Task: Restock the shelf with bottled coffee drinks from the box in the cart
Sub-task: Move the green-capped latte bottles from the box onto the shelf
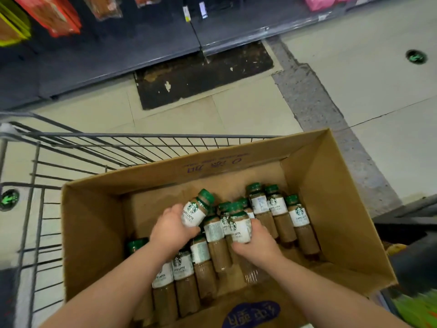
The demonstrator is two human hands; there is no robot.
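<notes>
Hands first — our left hand (172,233) grips one tilted bottle (194,213), our right hand (257,245) a second bottle (240,229), over roughly ten more bottles (276,207) in the one box (335,197) in the cart (142,137).

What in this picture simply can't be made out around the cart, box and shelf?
Head view:
Price tags on the shelf: too small and blurred to read.
Bottle count in the box: forearms cover some, the bottom edge cuts the box off.
Base of the tilted bottle: hidden by the left hand; of the second held bottle: by the right hand.
Green item at lower right: blurred and cut by the edge.
</notes>
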